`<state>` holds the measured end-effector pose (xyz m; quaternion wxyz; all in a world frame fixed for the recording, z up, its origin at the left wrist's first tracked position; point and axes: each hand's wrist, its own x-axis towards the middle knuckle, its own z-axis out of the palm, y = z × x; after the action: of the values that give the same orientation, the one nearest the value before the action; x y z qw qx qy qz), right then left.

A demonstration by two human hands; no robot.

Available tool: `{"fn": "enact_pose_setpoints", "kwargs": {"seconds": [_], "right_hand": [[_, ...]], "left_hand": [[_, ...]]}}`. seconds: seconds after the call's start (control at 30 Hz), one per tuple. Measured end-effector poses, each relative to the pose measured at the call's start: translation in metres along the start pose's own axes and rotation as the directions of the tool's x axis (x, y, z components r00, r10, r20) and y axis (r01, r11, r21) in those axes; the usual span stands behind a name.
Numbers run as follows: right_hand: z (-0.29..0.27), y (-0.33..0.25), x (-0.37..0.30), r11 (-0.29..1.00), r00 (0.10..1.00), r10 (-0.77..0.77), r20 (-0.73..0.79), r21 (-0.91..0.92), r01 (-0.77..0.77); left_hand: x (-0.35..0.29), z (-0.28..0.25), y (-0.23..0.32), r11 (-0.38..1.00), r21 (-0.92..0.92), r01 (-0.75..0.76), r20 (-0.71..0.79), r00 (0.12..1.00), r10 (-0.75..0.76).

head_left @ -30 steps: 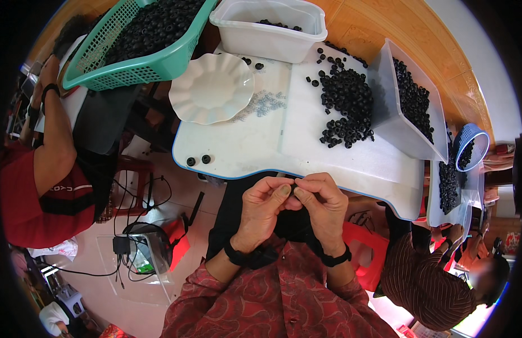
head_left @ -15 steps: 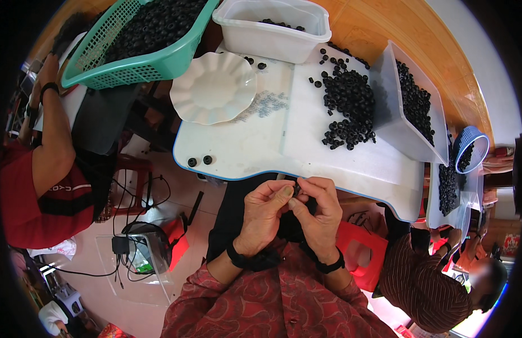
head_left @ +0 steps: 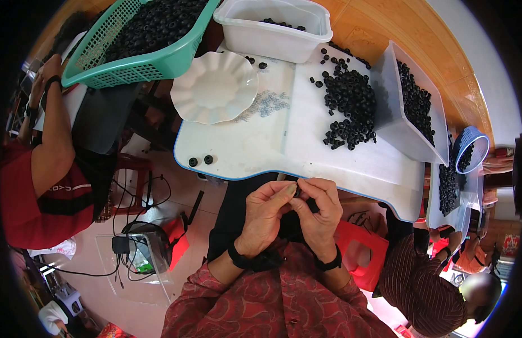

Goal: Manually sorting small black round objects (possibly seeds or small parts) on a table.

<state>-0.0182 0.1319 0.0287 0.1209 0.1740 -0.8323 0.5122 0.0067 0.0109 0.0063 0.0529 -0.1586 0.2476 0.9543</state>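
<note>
In front of the table's near edge, both my hands meet fingertip to fingertip around one small black part [head_left: 297,192], mostly hidden by the fingers. My left hand [head_left: 265,217] pinches it between thumb and forefinger. From the other side, my right hand [head_left: 319,217] closes on it, also with thumb and forefinger. On the white table [head_left: 238,149] beyond lies a pile of small black ring-shaped parts [head_left: 351,93]. Two loose black parts [head_left: 200,161] sit by the near left edge. A scalloped white plate [head_left: 215,87] rests farther back.
At the far left stands a green mesh basket [head_left: 154,70] heaped with black parts. A white tub [head_left: 272,42] is at the back, and a translucent bin [head_left: 407,121] of parts at right. A blue basket [head_left: 471,149] lies beyond. Co-workers sit on both sides; a red stool [head_left: 362,253] is nearby.
The fingertips have shifted slightly around the small black part, covering more of it. Both hands remain in nearly the same place.
</note>
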Motion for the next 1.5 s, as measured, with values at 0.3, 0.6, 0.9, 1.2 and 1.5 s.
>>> {"fn": "enact_pose_setpoints", "kwargs": {"seconds": [0.3, 0.6, 0.9, 1.2, 1.5], "right_hand": [[-0.004, 0.0, 0.003, 1.0, 1.0, 0.014, 0.02, -0.027, -0.014], [-0.002, 0.005, -0.002, 0.998, 0.999, 0.012, 0.046, -0.054, -0.009], [-0.001, -0.002, 0.003, 0.99, 0.995, -0.064, 0.07, -0.123, 0.072], [-0.001, 0.003, 0.004, 0.97, 0.988, -0.146, 0.044, -0.189, 0.151], [-0.008, 0.003, 0.0, 0.998, 0.998, 0.003, 0.063, -0.062, 0.001]], "left_hand": [[0.003, -0.007, 0.005, 0.997, 0.065, 0.042, 0.006, 0.999, -0.043], [0.004, -0.009, 0.004, 0.99, 0.133, 0.034, 0.022, 0.999, -0.037], [0.004, -0.01, -0.002, 0.993, 0.12, 0.02, -0.017, 1.0, -0.018], [0.004, -0.011, 0.001, 0.993, 0.092, 0.069, 0.01, 0.997, -0.07], [0.006, -0.015, 0.024, 0.925, 0.374, -0.069, 0.289, 0.956, -0.045]]}}
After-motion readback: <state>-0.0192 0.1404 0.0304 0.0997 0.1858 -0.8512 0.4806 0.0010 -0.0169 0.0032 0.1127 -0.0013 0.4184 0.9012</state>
